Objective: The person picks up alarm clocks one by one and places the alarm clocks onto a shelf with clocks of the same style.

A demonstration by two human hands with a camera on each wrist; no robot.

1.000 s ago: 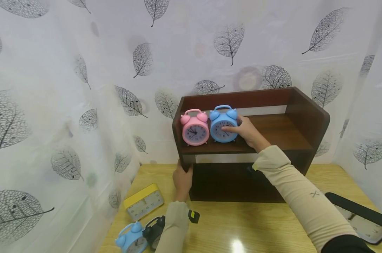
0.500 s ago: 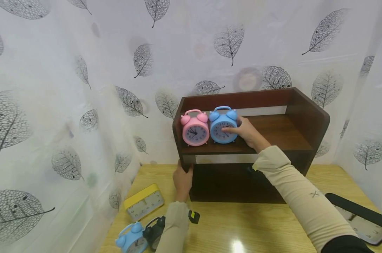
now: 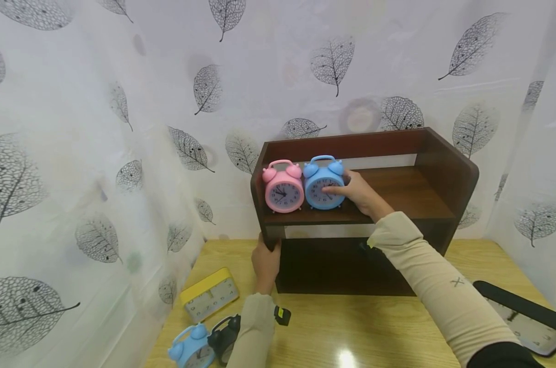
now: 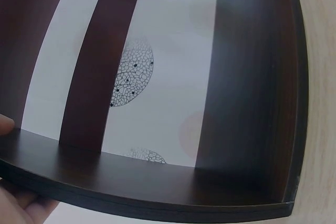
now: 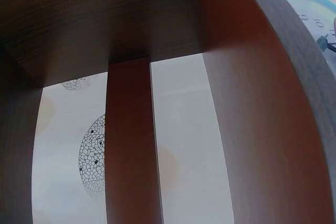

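Blue alarm clock (image 3: 318, 183) is upright on the upper board (image 3: 397, 191) of the brown shelf unit (image 3: 448, 171), close to its front edge, toward the left corner. Pink clock (image 3: 284, 197) is just beside it, between it and the left end panel (image 3: 257, 202).

Right hand (image 3: 363, 195) has the blue clock pinched: thumb flat across the dial, other fingers round the right side, mostly hidden. Left hand (image 3: 266, 263) grips the left end panel below the board; left wrist view has fingers on both faces of it. Right wrist view only catches a corner of the dial, no help on grip.

Handling, my read: light, stiff plastic shell, smooth so a bit slippery. Dial cover and thin feet look like the fragile bits. Best hold is the round case at its sides or the top handle (image 3: 324, 157); go easy with thumb pressure on the dial. Pink one leaves little finger room on the left, so right side is the sensible approach.

Also on the bench (image 3: 342, 327): yellow clock (image 3: 209, 292) by the left edge, black-framed clock (image 3: 524, 318) by the right edge
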